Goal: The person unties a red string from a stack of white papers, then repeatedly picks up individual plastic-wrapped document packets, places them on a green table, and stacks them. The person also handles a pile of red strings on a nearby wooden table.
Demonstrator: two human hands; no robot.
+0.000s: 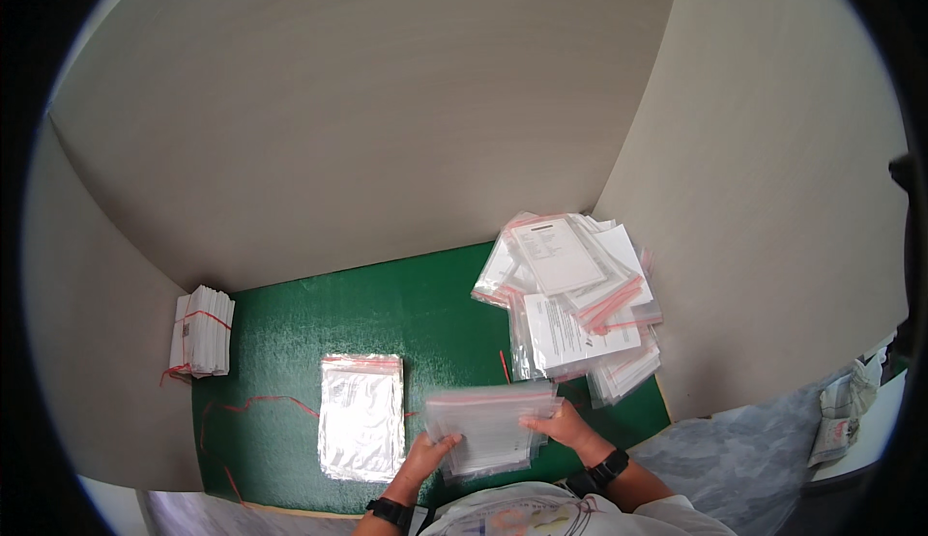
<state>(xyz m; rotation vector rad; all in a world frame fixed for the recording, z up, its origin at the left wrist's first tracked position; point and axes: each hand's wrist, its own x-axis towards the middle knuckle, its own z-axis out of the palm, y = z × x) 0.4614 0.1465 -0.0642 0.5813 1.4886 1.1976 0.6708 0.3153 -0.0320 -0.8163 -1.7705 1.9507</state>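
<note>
Both my hands grip a stack of clear zip-seal plastic bags (487, 442) with red seal strips along the far edge, close in front of my body. My left hand (429, 455) holds the stack's left side, thumb on top. On the right side, my right hand (565, 426) pinches it near the upper corner. Pale sheets show through the plastic, but I cannot tell what they are. Just left of my left hand lies a neat pile of shiny plastic bags (361, 420), also with red strips at its far end.
A loose heap of bagged printed papers (573, 297) fills the green tabletop's (312, 326) back right corner. A bundle of white papers tied with red string (204, 333) stands at the left. Loose red string (254, 398) trails across the table. Grey partition walls (377, 115) enclose it.
</note>
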